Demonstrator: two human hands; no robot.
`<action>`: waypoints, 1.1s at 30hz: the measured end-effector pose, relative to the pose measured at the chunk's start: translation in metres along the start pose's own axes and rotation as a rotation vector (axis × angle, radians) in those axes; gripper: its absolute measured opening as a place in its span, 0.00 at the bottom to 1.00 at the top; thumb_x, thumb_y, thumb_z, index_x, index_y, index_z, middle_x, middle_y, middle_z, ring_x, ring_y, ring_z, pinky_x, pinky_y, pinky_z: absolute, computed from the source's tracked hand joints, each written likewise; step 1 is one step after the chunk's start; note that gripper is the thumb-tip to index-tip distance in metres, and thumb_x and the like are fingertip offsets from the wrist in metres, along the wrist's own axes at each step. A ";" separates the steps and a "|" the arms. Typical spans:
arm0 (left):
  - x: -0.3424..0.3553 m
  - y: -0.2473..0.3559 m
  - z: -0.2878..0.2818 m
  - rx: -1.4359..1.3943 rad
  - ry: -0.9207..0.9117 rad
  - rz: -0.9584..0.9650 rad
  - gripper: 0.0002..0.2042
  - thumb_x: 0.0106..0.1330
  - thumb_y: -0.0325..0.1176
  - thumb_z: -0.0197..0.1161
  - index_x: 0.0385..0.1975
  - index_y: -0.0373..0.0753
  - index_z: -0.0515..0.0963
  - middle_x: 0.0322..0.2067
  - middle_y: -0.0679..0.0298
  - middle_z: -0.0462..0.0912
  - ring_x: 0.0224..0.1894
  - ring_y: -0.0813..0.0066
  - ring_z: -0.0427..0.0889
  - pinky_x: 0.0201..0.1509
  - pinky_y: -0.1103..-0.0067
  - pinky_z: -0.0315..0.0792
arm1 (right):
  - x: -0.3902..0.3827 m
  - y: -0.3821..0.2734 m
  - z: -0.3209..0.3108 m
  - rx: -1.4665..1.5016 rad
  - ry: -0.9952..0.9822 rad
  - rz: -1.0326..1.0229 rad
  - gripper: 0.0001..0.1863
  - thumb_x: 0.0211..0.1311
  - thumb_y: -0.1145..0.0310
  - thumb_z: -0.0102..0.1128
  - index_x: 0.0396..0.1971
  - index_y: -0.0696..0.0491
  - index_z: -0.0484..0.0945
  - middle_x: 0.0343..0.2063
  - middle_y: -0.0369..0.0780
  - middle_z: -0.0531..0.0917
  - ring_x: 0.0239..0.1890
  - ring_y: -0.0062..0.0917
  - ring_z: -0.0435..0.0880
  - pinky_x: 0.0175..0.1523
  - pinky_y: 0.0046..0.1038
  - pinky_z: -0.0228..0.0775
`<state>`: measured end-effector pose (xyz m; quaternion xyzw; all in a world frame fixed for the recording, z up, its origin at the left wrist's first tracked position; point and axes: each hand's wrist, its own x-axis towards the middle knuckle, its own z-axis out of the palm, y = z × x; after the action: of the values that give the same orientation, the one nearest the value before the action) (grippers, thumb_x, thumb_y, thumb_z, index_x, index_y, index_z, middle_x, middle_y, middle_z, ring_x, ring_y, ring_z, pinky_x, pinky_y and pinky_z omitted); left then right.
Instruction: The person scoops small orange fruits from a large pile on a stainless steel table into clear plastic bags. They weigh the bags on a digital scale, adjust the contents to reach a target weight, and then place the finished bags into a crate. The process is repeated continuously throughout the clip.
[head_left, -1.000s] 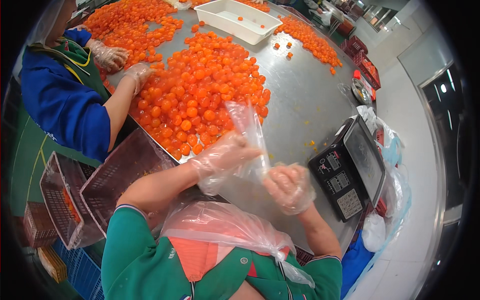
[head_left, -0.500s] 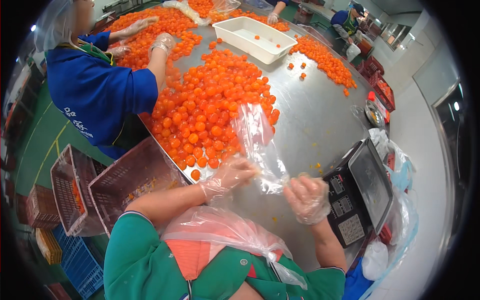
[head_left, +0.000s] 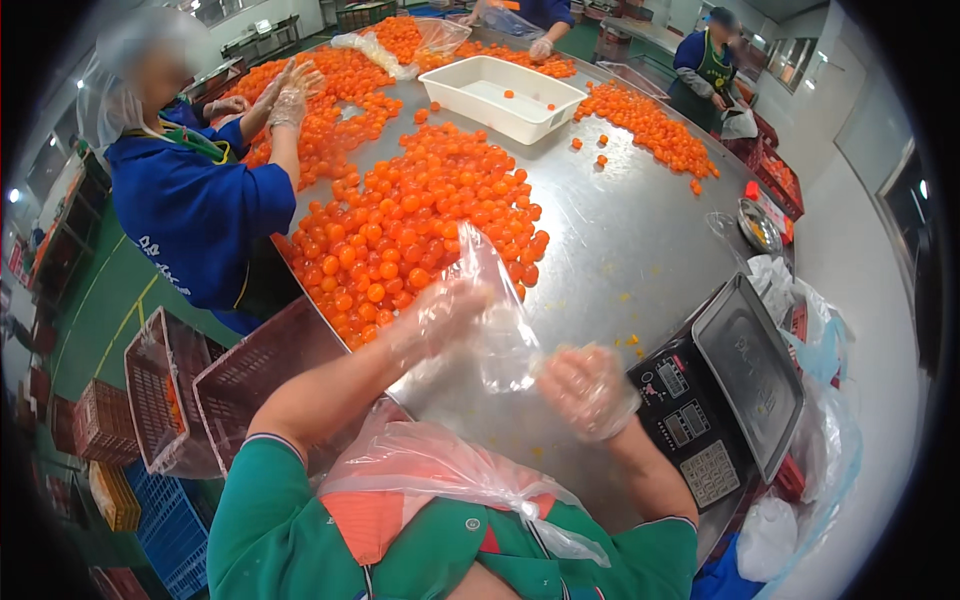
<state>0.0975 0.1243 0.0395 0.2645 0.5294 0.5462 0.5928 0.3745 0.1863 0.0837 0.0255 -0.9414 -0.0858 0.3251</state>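
Note:
A clear plastic bag stretches between my gloved hands above the steel table. My left hand, slightly blurred, is closed on the bag's left edge. My right hand has its fingers curled at the bag's lower right edge, also blurred by motion. A large pile of glossy orange balls lies just beyond the bag. A black digital scale with a metal pan stands right of my right hand.
A white tray holds a few balls, with more piles around it. A co-worker in blue works at left; others stand farther back. Plastic crates sit at lower left. A steel bowl and crumpled bags line the right edge.
Both my hands have shifted slightly with the bag, whose top end swings about over the pile. The co-worker at left has raised their gloved hands.

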 end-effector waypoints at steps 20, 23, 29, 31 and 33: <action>-0.027 -0.036 0.007 0.090 -0.200 -0.008 0.11 0.66 0.41 0.62 0.31 0.39 0.80 0.26 0.68 0.79 0.28 0.81 0.77 0.32 0.82 0.70 | -0.028 0.000 -0.017 -0.071 -0.215 0.221 0.14 0.42 0.73 0.61 0.34 0.50 0.80 0.41 0.39 0.79 0.44 0.34 0.78 0.44 0.37 0.67; -0.027 -0.066 -0.004 -0.018 -0.187 -0.022 0.11 0.65 0.41 0.62 0.27 0.40 0.78 0.24 0.69 0.77 0.26 0.80 0.76 0.30 0.82 0.70 | -0.012 -0.011 -0.001 0.057 -0.179 0.258 0.14 0.42 0.75 0.61 0.34 0.52 0.79 0.40 0.41 0.80 0.42 0.36 0.79 0.45 0.37 0.67; -0.034 -0.054 0.000 0.084 -0.168 0.027 0.12 0.66 0.41 0.61 0.30 0.38 0.79 0.27 0.66 0.81 0.27 0.82 0.78 0.30 0.84 0.71 | 0.038 -0.038 0.035 0.346 -0.075 0.448 0.14 0.51 0.73 0.64 0.40 0.53 0.80 0.41 0.45 0.81 0.41 0.40 0.79 0.47 0.40 0.68; -0.032 -0.059 -0.002 0.100 -0.206 0.041 0.11 0.66 0.39 0.59 0.31 0.37 0.80 0.28 0.67 0.82 0.29 0.81 0.80 0.33 0.84 0.74 | 0.043 -0.043 0.052 0.395 -0.169 0.558 0.13 0.54 0.71 0.63 0.41 0.54 0.80 0.41 0.47 0.81 0.41 0.42 0.79 0.47 0.41 0.69; -0.032 -0.062 -0.003 0.096 -0.210 0.050 0.11 0.66 0.38 0.58 0.32 0.37 0.80 0.28 0.67 0.82 0.29 0.81 0.81 0.34 0.84 0.75 | 0.039 -0.045 0.066 0.438 -0.243 0.637 0.14 0.56 0.69 0.63 0.43 0.54 0.80 0.40 0.47 0.81 0.40 0.43 0.78 0.47 0.41 0.69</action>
<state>0.1222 0.0776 -0.0057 0.3614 0.4832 0.5041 0.6179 0.3024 0.1480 0.0480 -0.2091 -0.9298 0.2196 0.2085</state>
